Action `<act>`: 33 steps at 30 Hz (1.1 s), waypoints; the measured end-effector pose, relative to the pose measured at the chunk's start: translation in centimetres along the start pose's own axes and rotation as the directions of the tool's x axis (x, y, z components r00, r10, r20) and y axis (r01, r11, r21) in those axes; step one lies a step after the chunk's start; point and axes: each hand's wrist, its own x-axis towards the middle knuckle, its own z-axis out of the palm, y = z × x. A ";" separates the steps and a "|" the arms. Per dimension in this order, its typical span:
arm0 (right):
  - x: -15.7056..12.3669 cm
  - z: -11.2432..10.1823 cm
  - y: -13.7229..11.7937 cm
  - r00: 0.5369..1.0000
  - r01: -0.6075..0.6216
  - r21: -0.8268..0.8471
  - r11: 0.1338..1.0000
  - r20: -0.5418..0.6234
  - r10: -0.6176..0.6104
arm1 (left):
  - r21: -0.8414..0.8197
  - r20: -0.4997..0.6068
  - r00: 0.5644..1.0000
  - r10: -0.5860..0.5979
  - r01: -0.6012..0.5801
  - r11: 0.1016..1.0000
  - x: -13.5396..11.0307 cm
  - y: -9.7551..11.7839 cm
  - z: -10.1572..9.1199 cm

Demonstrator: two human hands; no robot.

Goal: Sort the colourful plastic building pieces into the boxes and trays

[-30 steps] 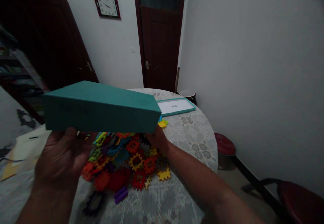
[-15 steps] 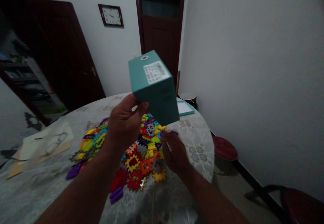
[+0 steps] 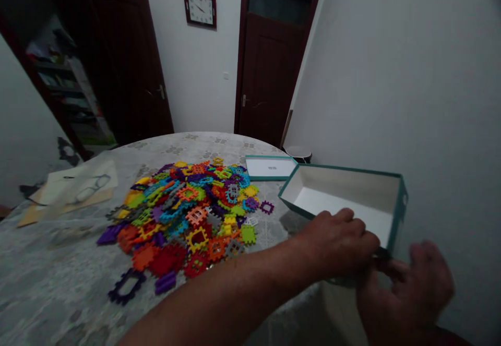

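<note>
An open teal box (image 3: pixel 344 194) with a white inside hangs upright off the table's right edge, empty as far as I can see. My left hand (image 3: pixel 336 241) reaches across and grips its near wall. My right hand (image 3: pixel 407 288) is blurred just below the box's near right corner, fingers curled at it. A heap of colourful plastic puzzle pieces (image 3: pixel 188 215) lies on the round table (image 3: pixel 58 278), left of the box. The box's teal lid (image 3: pixel 270 167) lies flat on the table behind the heap.
Papers with a pair of glasses (image 3: pixel 74 189) lie at the table's left. A small bin (image 3: pixel 298 153) stands on the floor beyond the table. Two dark doors, a wall clock (image 3: pixel 200 8) and shelves are behind. A white wall is close on the right.
The box, held bottom-up above the heap before, has been turned open side up and carried right and down past the table's edge. Both hands moved right with it.
</note>
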 end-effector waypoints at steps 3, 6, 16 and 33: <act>-0.1 -0.5 1.0 0.991 0.082 -0.265 0.961 0.124 -0.051 | -0.040 0.018 1.000 0.009 -0.008 0.999 0.4 0.3 2.9; -0.1 -0.7 2.6 0.979 0.040 -0.353 0.935 0.203 0.035 | -0.049 0.020 1.000 0.005 -0.004 0.999 0.7 0.2 5.1; 3.0 3.2 15.2 0.883 0.138 -0.312 0.940 0.468 0.026 | -0.076 0.148 0.980 -0.134 0.146 0.986 -3.6 -0.5 4.3; 8.5 13.6 23.5 0.619 -0.331 -0.064 0.941 0.738 0.268 | 0.199 0.136 0.790 -0.598 0.570 0.797 -29.5 -1.0 -1.2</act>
